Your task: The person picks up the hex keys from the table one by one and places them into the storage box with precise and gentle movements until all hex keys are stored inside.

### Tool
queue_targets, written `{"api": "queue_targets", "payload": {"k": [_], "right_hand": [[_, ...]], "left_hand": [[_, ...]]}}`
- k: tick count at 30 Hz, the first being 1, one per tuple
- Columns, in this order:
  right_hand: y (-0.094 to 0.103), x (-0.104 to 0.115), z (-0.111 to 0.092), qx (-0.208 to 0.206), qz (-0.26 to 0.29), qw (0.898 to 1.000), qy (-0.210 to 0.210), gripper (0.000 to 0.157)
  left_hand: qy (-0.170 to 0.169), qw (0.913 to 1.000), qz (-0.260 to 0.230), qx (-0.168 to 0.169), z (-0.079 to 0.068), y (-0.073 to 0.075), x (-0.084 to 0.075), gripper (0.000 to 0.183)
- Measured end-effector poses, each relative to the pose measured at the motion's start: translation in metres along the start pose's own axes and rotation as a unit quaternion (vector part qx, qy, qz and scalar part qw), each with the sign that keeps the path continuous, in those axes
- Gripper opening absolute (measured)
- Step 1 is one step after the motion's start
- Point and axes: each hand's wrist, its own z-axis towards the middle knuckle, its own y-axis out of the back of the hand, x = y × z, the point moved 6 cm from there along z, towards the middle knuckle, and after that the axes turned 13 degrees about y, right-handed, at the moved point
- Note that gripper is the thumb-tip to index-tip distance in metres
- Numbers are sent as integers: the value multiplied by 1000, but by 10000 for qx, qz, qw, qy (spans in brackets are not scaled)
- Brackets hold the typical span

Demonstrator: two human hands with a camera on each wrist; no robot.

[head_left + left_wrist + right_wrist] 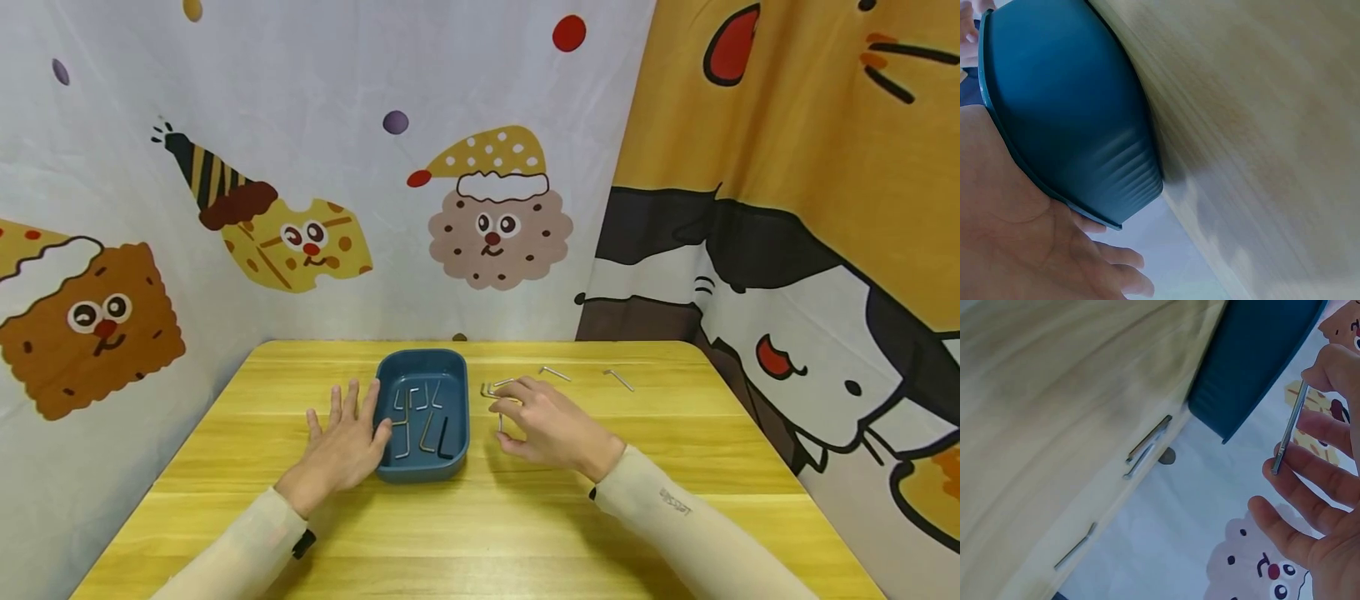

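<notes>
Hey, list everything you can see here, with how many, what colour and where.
Table: 1, yellow wood-grain, under the tray
Tray: 1, blue, near the table's middle
Black hex key: 1, black, inside the tray
Other tray hex keys: about seven, silver or brassy, inside the tray
Loose hex keys: at least four, mostly silver, on the table right of the tray
Held hex key: 1, silver, in the right hand
Cartoon-print cloth: white and orange-yellow parts, behind and beside the table
Sleeves: 2, cream, on the forearms
Hands: 2, bare; left hand touching the tray, right pinching the held key
</notes>
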Motion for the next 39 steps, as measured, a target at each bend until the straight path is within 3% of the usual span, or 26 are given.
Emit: {"api": "queue_targets", "payload": {"k": [21, 39], "right_hand": [[-11, -6, 55, 175, 325, 9992, 154, 25], [-40, -27, 97, 1093, 712, 9909, 322, 26]], "left_hand": [[-49, 10000, 12, -76, 0, 2, 1, 82], [-2, 9999, 75, -86, 2, 0, 0, 81]]}}
